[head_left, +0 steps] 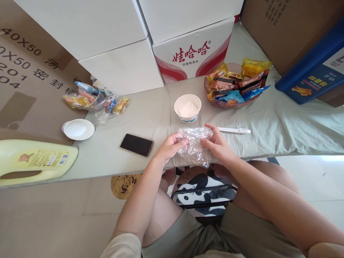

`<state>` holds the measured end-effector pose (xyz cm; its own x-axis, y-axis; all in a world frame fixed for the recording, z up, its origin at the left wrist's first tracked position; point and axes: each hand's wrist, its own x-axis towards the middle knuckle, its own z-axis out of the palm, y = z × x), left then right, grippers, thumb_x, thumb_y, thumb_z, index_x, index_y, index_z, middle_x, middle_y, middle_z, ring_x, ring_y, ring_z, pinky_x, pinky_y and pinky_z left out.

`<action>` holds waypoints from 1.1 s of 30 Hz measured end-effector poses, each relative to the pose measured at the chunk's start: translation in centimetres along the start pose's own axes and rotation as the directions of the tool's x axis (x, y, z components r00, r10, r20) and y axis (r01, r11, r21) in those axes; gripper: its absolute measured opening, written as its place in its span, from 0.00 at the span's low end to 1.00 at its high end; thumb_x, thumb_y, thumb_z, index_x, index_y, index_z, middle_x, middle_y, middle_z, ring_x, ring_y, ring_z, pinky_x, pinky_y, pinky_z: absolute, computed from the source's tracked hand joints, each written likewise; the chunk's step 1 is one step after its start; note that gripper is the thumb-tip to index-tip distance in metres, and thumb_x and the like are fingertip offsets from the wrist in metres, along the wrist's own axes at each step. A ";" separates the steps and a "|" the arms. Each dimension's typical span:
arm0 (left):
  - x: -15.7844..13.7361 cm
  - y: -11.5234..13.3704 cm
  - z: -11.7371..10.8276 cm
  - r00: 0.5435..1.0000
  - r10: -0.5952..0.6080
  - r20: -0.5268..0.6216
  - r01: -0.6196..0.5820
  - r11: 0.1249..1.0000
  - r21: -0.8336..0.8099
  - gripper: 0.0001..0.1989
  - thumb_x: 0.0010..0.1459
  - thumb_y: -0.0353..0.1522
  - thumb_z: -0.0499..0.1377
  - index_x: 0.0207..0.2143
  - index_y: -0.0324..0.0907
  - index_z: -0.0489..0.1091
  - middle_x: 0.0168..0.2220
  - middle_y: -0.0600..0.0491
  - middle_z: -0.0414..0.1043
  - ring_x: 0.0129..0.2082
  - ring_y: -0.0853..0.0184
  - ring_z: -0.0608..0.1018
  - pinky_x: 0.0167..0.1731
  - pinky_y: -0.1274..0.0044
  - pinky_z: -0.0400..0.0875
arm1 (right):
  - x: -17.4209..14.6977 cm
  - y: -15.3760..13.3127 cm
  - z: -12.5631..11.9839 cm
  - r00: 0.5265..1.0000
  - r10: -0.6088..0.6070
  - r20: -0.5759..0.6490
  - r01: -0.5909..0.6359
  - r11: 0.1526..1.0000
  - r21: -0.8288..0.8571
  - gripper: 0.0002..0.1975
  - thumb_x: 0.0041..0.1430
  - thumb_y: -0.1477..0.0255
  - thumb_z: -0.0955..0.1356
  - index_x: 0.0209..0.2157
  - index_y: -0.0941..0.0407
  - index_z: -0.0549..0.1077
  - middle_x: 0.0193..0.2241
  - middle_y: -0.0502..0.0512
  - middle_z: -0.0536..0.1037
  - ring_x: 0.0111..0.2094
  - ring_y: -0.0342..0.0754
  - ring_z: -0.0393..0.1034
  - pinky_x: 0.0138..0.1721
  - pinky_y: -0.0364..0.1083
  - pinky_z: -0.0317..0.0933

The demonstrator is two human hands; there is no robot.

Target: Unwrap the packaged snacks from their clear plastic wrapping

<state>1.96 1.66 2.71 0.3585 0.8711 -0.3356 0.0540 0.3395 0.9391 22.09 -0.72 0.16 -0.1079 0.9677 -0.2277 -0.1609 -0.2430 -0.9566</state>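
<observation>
Both hands grip a crumpled clear plastic bag at the front edge of the table. My left hand pinches its left side, thumb on top. My right hand holds the right side between thumb and fingers, the index finger reaching forward. Whether anything lies inside the plastic, I cannot tell. Just beyond it stands a paper bowl with white contents that look like powder. A white, slim pen-like tool lies right of my right hand. To the left, a dark phone rests face up.
A bowl of packaged snacks stands at the back right, near a blue container. On the left are more wrapped snacks, a white bowl and a yellow jug. White cartons line the back.
</observation>
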 end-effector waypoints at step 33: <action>-0.2 0.5 0.3 0.990 0.064 -0.124 -0.088 0.976 -0.200 0.18 0.44 0.40 0.70 0.34 0.42 0.71 0.22 0.61 0.66 0.20 0.76 0.67 0.22 0.82 0.63 | 0.0 0.1 0.3 1.000 -0.002 0.007 0.001 0.990 0.138 0.17 0.49 0.55 0.71 0.36 0.50 0.69 0.22 0.45 0.68 0.21 0.42 0.62 0.23 0.43 0.61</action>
<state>2.15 1.55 3.31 0.2431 0.9281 -0.2818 -0.1650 0.3259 0.9309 21.75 -0.76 0.14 -0.1140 0.9678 -0.2243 -0.2949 -0.2486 -0.9226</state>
